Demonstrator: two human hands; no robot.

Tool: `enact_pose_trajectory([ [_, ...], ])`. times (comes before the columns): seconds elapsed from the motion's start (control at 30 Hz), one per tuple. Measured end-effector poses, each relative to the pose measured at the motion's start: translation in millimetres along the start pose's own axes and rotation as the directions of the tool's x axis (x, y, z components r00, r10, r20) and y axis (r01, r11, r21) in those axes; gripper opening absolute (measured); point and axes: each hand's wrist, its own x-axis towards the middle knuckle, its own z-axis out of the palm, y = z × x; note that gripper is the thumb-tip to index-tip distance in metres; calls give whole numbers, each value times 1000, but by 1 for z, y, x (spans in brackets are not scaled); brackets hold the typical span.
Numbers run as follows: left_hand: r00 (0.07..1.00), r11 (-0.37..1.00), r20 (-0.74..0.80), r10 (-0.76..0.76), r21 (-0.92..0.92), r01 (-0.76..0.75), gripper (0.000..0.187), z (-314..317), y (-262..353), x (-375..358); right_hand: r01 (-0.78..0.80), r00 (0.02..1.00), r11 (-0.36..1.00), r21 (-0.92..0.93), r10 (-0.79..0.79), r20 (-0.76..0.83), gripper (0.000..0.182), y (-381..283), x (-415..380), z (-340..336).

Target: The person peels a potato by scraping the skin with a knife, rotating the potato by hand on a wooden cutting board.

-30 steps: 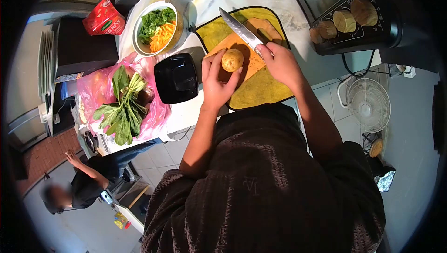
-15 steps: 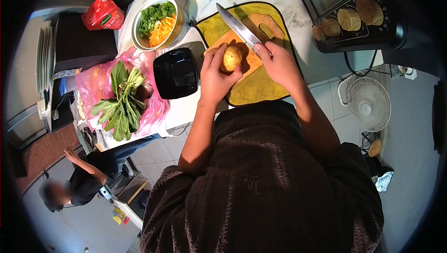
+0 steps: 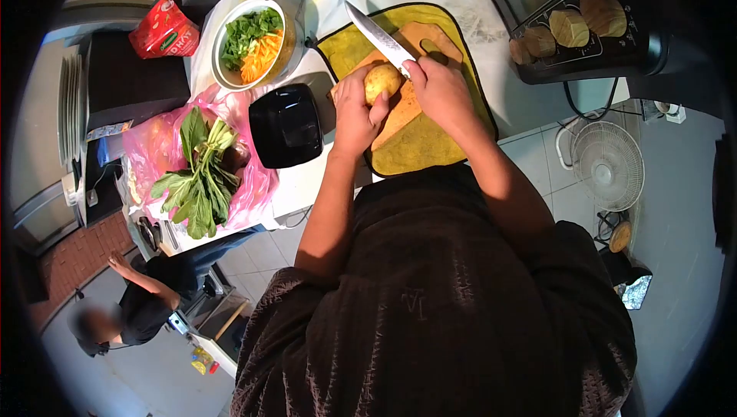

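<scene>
My left hand (image 3: 356, 116) is wrapped round a potato (image 3: 381, 83) over the left part of a wooden cutting board (image 3: 407, 106). In my right hand (image 3: 441, 91) is the handle of a knife (image 3: 375, 33). Its blade points up and to the left across the board, close beside the potato. A yellow-green cloth (image 3: 418, 150) with a dark edge lies beneath the board. To the left of my left hand stands a black square bowl (image 3: 285, 127).
A white bowl (image 3: 219, 71) holds chopped greens and orange shreds. Leafy greens (image 3: 201, 179) lie on a pink plastic bag (image 3: 257, 196). At the right is a black appliance (image 3: 591, 64) with wooden knobs. Another person (image 3: 153, 294) is at lower left, beyond the counter.
My right hand and the knife have shifted up and left, nearer the potato. The potato has moved slightly up in my left hand's grip. The whole view has shifted a little.
</scene>
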Motion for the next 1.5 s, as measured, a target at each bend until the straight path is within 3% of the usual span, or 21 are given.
enact_pose_trajectory([
  [0.1,1000,999,-15,-25,31,25,48,0,-5,-3,-48,997,996,69,44,59,37,-4,-4,-6],
  [0.13,1000,999,-9,-1,40,1,48,-1,-6,-3,15,999,998,64,-18,38,37,-3,-6,-2],
  [0.3,1000,999,13,-24,46,24,47,-4,-5,-2,0,1000,1000,22,0,21,36,6,-3,7],
  [0.5,994,992,-62,-87,-98,81,46,-1,0,-3,44,999,991,127,-43,-17,35,-4,-10,7],
  [0.57,997,994,4,73,83,-73,46,-4,-2,1,35,999,992,124,-34,-13,35,-3,-7,6],
  [0.6,997,981,-30,66,183,-59,51,-4,3,2,-20,1000,989,147,22,-15,35,-3,-7,3],
  [0.67,998,980,-55,43,195,-31,55,-5,11,4,-120,993,978,172,122,-1,37,-4,-5,-5],
  [0.77,994,975,-108,23,222,2,67,-6,7,9,-149,989,975,168,148,18,38,0,-3,-10],
  [0.87,998,987,22,-62,151,58,67,-18,6,11,-141,990,974,179,135,46,39,-6,-9,-17],
  [0.93,992,999,122,-31,-34,36,66,-24,8,3,-141,989,974,180,131,63,39,-10,-14,-22],
  [1.03,985,999,169,-30,-21,34,63,-26,12,-7,-152,984,973,175,133,115,39,-9,-23,-22],
  [1.1,981,1000,195,-12,22,8,61,-19,6,-12,-25,999,985,169,17,50,38,-4,-28,-15],
  [1.17,998,996,62,28,83,-33,61,-9,4,-12,20,999,990,138,-25,38,37,0,-28,-9],
  [1.2,996,998,82,34,56,-39,62,-9,4,-8,64,997,993,103,-67,28,36,2,-28,-8],
  [1.4,998,989,-9,68,133,-66,65,2,6,-8,103,995,995,6,-103,-6,38,4,-22,1],
  [1.5,998,988,20,63,141,-65,66,1,6,-9,68,998,998,-19,-68,3,38,12,-8,3],
])
